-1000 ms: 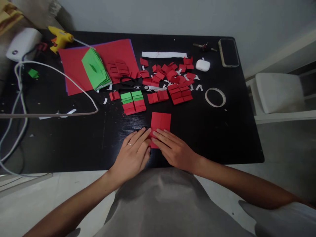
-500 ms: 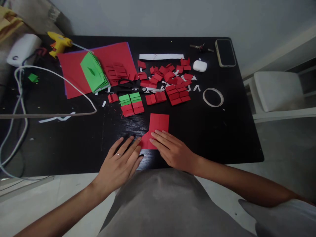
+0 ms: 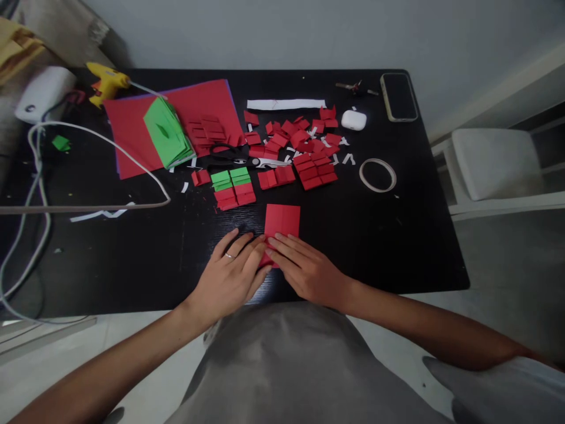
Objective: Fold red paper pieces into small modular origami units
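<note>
A creased red paper [image 3: 282, 220] lies near the front edge of the black table [image 3: 353, 235]. My left hand [image 3: 233, 268], with a ring on one finger, has its fingertips at the paper's lower left edge. Over the paper's lower part rests my right hand [image 3: 309, 268], its fingers stretched out and pressing down. The paper between and under the fingertips is partly hidden. Behind it sit a folded green and red piece [image 3: 233, 188] and folded red pieces [image 3: 315, 171].
Black scissors [image 3: 251, 160] lie among red folds and white scraps. Farther left are a green paper stack [image 3: 168, 132], a red sheet [image 3: 136, 123], a yellow glue gun [image 3: 106, 82] and a cable [image 3: 101, 126]. A tape ring [image 3: 378, 175], earbud case [image 3: 354, 120] and phone [image 3: 398, 97] are right.
My left hand has moved right, toward my right hand. The paper's lower left flap, which stuck out before, is now folded inward or covered by the fingers. My right hand has hardly moved.
</note>
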Demonstrator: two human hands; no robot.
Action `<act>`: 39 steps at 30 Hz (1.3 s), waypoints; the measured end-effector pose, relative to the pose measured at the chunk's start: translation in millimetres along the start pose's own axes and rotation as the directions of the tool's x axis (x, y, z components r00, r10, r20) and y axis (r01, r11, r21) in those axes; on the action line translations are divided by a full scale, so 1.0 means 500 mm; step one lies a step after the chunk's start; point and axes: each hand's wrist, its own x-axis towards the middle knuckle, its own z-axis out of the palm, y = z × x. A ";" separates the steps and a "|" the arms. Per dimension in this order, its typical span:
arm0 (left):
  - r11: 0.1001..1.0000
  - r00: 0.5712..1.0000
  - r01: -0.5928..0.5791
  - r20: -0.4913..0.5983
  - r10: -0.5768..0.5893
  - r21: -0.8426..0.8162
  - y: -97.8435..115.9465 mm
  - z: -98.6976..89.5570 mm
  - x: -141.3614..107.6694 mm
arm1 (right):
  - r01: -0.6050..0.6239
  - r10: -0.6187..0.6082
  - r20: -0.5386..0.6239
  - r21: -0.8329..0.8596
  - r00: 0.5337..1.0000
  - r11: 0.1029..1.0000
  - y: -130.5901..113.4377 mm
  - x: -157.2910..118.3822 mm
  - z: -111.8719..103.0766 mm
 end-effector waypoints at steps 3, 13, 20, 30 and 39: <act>0.999 1.000 -0.025 0.010 0.025 0.026 -0.003 -0.006 -0.005 | 0.005 -0.005 0.000 -0.005 1.000 1.000 -0.001 0.001 -0.002; 0.996 0.998 -0.049 0.045 0.045 0.076 -0.013 -0.038 -0.080 | 0.034 -0.036 -0.026 -0.075 0.999 0.997 0.000 0.001 0.001; 0.999 0.999 -0.021 -0.035 0.019 -0.029 0.003 -0.023 -0.040 | -0.002 0.002 -0.009 -0.003 1.000 1.000 -0.001 0.000 0.005; 0.998 0.999 -0.047 0.016 0.048 -0.036 0.024 0.020 -0.037 | -0.025 0.023 -0.116 -0.016 0.993 1.000 0.013 -0.025 -0.029; 0.999 0.997 0.011 0.074 -0.007 -0.050 0.035 0.022 -0.026 | -0.077 0.065 -0.204 -0.052 0.977 0.996 0.021 -0.067 -0.046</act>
